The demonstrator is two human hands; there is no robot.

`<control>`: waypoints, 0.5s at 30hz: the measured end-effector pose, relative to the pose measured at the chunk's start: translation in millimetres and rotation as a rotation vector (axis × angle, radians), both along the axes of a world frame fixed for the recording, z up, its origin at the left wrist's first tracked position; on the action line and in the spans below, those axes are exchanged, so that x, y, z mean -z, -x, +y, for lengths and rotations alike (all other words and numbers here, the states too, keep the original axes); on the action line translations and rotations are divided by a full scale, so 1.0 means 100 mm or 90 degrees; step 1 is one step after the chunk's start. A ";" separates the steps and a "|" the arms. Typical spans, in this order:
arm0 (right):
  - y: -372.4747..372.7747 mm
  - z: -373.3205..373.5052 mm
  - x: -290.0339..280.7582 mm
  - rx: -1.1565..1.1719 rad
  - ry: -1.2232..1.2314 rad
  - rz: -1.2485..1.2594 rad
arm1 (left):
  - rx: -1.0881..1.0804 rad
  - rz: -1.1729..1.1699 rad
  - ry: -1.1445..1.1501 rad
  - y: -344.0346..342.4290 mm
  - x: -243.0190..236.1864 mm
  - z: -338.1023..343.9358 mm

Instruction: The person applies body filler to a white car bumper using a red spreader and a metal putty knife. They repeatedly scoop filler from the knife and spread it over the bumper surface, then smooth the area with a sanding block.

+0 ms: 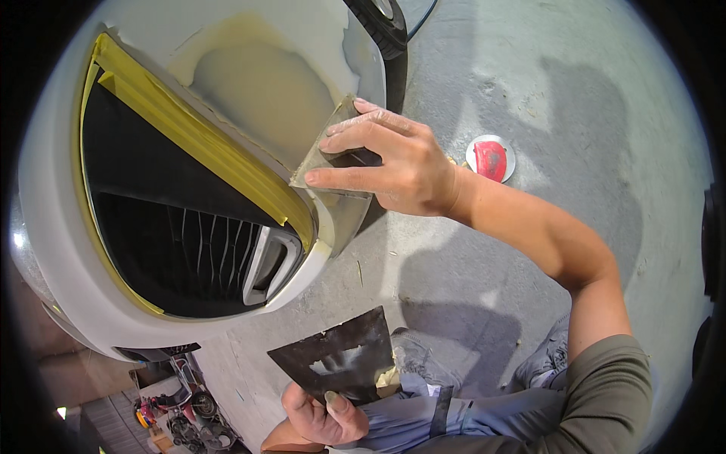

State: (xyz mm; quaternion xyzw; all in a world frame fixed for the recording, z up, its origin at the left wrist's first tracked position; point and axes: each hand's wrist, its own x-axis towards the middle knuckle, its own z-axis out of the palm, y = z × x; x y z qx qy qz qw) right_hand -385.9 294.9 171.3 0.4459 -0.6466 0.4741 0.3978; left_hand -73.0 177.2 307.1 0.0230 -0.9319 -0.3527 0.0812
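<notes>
The right hand [397,163], at upper centre of the frame, presses a flat spreader [327,155] against the white bumper [249,83] beside yellow masking tape [204,136]. The left hand [321,416], at lower centre, grips a dark mixing board [340,356].
</notes>
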 end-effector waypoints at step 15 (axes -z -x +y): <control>0.44 0.18 -0.62 0.015 0.094 -0.011 | 0.012 -0.012 -0.125 0.14 -0.07 0.09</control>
